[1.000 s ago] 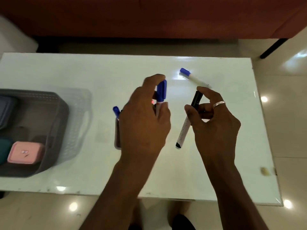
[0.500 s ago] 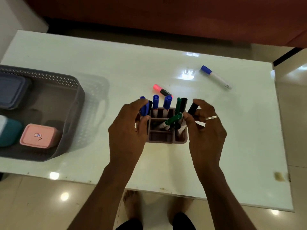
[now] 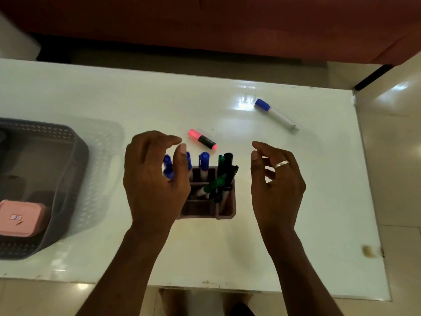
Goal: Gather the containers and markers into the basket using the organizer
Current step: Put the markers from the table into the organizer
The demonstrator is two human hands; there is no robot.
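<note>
Both hands, left hand [image 3: 155, 179] and right hand [image 3: 276, 181], are held apart and empty beside the organizer [image 3: 208, 201].
Most markers are slotted; a pink highlighter [image 3: 202, 139] and blue marker [image 3: 276, 114] are left on the desk [image 3: 91, 99], basket [image 3: 68, 179] well apart.

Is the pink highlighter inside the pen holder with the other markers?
No, the pink highlighter lies flat on the table, just behind the organizer.
</note>
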